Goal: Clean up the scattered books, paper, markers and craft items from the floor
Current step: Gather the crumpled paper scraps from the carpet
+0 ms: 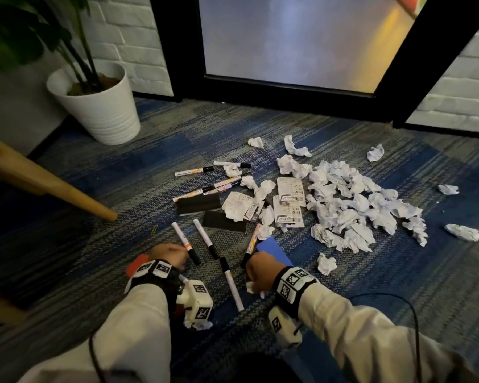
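Where the patterned blue carpet (127, 172) lies nearest the person, several white markers are spread out: one with an orange band (185, 242) sits with its black cap just at the fingers of the left hand (169, 256), a second marker (206, 238) lies beside it at a similar slant, and a third (232, 284) lies between the two wrists. The left hand is curled low over the carpet at that orange-banded marker's cap end, though whether it has actually closed on it I cannot tell. The right hand (260, 269) is clenched, its fingers around the dark lower end of an orange-striped marker (251, 240), with a scrap of white paper showing under the palm; a blue card (273, 251) lies just beyond its knuckles. Farther out are two dark flat rectangles (224, 221), a few printed packaging cards (289, 201) and another cluster of markers (213, 186). To the right spreads a large heap of crumpled white paper (351, 205), with loose balls scattered around it. Both wrists wear bands carrying black-and-white tags. At the left stand a slanted wooden leg (47, 181) and a white plant pot (100, 109), and a dark-framed frosted glass door (288, 42) closes the far side.
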